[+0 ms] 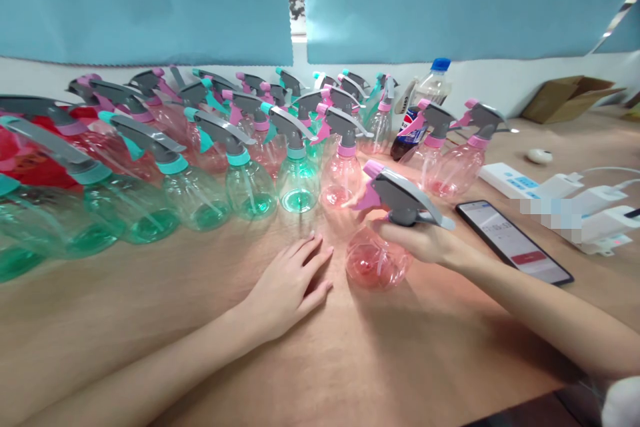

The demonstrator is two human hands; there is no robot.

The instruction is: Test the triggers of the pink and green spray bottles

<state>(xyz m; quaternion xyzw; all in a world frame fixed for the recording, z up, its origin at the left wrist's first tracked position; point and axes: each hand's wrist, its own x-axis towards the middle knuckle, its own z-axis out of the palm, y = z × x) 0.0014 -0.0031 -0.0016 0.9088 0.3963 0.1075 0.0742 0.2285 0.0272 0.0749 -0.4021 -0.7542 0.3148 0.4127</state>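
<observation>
My right hand (pixel 417 237) is wrapped round the neck of a pink spray bottle (pixel 377 263), just below its grey and pink trigger head. The bottle leans slightly, its clear pink base low over or on the table; I cannot tell whether it touches. Flat on the wood to its left lies my left hand (pixel 287 283), fingers stretched out and holding nothing. Behind both hands stand rows of green and pink spray bottles, the nearest being a green spray bottle (pixel 299 180) and another pink spray bottle (pixel 341 177).
Right of my right forearm lies a phone (pixel 515 240) with its screen lit. Beyond it are a white power strip (pixel 520 187) with chargers, an earbud case (pixel 540 156) and an open cardboard box (pixel 565 99). A cola bottle (pixel 413 127) stands behind the sprayers.
</observation>
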